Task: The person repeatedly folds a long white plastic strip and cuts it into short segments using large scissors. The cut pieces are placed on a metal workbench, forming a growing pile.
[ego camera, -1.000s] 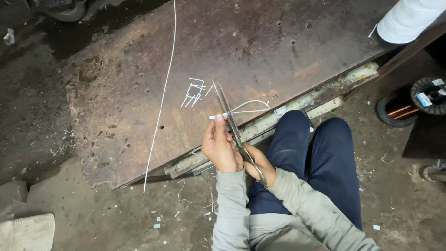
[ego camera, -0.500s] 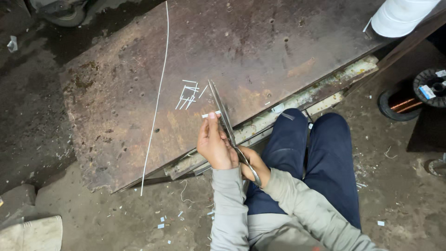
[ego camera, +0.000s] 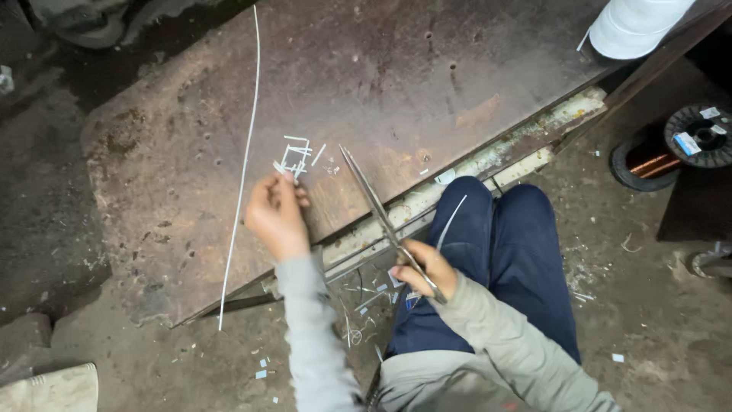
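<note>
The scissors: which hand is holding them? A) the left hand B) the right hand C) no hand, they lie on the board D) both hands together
B: the right hand grips the handles of the long scissors, blades pointing up over the rusty metal board, while the left hand is apart from them, at the pile of small white cut strips.

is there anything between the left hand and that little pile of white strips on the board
Nothing visible. The left hand is at the near edge of the white strips on the board, fingertips right by them. The long white strip lies to one side, and the scissors in the right hand point past the other side.
</note>
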